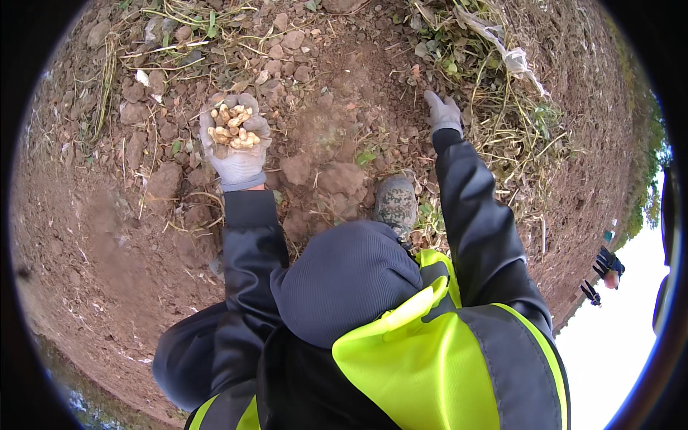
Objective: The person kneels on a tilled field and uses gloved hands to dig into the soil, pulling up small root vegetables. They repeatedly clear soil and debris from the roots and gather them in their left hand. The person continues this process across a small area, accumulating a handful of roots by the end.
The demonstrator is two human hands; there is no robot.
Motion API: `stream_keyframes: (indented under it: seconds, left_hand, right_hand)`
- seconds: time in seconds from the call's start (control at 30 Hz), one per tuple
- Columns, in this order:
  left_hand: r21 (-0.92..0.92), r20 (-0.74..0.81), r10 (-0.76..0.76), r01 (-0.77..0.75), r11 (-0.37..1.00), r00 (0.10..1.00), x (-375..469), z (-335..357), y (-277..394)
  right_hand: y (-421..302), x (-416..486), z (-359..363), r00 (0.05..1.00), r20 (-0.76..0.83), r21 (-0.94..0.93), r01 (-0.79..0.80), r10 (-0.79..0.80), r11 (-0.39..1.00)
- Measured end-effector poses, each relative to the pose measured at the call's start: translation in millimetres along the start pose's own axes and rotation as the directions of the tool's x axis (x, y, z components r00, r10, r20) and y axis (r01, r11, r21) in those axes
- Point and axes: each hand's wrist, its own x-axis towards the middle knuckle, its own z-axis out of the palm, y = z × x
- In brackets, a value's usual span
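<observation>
My left hand (236, 156), in a pale, soil-stained knit glove, is cupped palm up above the clods. Several unshelled peanuts (235, 128) lie in its palm, with the fingers curled around them. My right hand (444, 112), gloved alike, reaches down to the brown soil (371, 80) beside a heap of pulled plants (505, 118). Its fingers are apart, and no object shows in them; the fingertips are close to the ground, and whether they touch it I cannot tell.
Soil clods (341, 180) lie between my arms, near my camouflage-patterned shoe (396, 201). A torn plastic film strip (516, 59) rests on the plant heap. Dry stems (177, 51) are scattered at upper left. Two people (610, 269) are far off at right.
</observation>
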Motion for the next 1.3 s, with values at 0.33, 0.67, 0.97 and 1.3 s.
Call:
stream_keyframes:
  seconds: [0.33, 0.67, 0.97, 1.3]
  left_hand:
    - [-0.009, 0.004, 0.035, -0.035, 0.999, 0.999, -2, 11, 9]
    - [-0.048, 0.024, 0.027, -0.026, 0.999, 0.999, -1, 8, 14]
    - [-0.033, 0.024, 0.025, -0.024, 0.999, 0.999, -1, 1, 14]
    - [-0.038, 0.060, 0.022, -0.019, 0.999, 0.998, -1, -1, 9]
  right_hand:
    - [-48, -107, 90, 0.536, 0.609, -0.057, 0.765, -0.585, 0.642]
    - [-89, 22, -37, 0.731, 0.588, 0.050, 0.394, -0.346, 0.918]
    - [-76, -1, -73, 0.802, 0.445, -0.040, 0.462, -0.399, 0.886]
    - [-118, -56, 6, 0.513, 0.714, -0.403, 0.858, -0.476, 0.319]
